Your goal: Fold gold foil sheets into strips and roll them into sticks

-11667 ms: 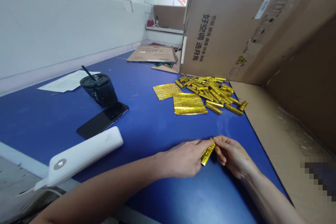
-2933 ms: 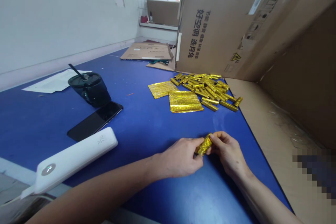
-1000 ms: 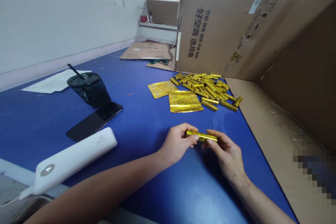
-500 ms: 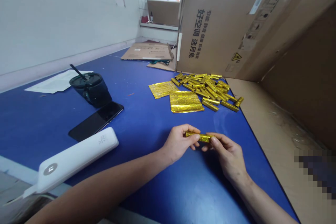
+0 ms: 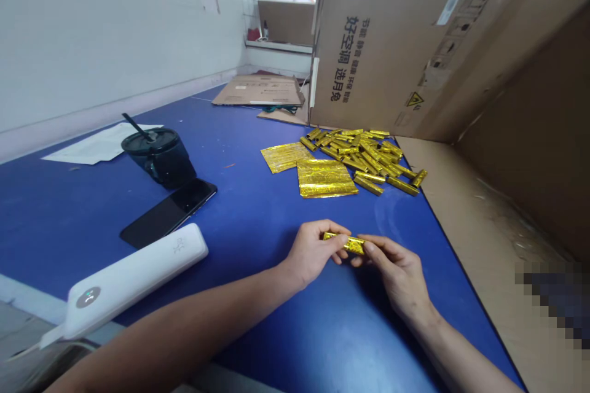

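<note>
Your L hand (image 5: 306,256) & R hand (image 5: 402,271) pinch a slim, shiny gold roll (image 5: 354,245); dark cup (image 5: 169,161) w/ straw (image 5: 134,124), contents unclear.

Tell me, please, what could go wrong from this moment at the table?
The small gold piece could slip, as the left hand and right hand hold it with fingers and thumbs. The rightmost piece of the gold pile lies at the edge of the blue table; a bump might push it off. The dark cup is close to the phone; if tipped, it could hit it.
</note>
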Tool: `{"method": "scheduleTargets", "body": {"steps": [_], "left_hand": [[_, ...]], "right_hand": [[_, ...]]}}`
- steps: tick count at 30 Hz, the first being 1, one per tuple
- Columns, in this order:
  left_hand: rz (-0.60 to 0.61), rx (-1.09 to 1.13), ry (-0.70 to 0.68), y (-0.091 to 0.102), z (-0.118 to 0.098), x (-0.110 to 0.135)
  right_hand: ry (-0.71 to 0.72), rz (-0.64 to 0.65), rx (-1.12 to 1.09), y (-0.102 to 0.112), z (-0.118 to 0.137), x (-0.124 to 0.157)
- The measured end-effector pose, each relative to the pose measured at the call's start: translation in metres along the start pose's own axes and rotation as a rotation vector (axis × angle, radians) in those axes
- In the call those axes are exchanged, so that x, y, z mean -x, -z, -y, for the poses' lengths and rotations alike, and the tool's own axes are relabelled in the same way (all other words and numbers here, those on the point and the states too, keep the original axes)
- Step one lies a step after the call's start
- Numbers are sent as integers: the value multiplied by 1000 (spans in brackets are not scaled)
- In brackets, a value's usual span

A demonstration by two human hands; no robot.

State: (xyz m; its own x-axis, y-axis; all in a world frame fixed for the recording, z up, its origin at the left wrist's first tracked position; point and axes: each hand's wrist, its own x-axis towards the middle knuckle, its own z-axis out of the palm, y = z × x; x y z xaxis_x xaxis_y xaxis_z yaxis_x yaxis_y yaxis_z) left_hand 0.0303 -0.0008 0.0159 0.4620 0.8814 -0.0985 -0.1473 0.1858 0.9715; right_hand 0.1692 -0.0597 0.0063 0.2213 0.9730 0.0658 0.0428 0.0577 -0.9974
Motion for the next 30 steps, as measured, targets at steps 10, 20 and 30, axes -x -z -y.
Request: {"method": "scheduleTargets", "body": {"steps": [10, 20, 30], "left_hand": [[-13, 102, 11, 2, 3, -2], [-53, 38, -108, 7, 5, -7], [-89, 121, -103, 2, 4, -3]], "right_hand": [[53, -17, 151, 0, 0, 3], [58, -11, 126, 0, -3, 2], [109, -114, 42, 0, -2, 1]]}}
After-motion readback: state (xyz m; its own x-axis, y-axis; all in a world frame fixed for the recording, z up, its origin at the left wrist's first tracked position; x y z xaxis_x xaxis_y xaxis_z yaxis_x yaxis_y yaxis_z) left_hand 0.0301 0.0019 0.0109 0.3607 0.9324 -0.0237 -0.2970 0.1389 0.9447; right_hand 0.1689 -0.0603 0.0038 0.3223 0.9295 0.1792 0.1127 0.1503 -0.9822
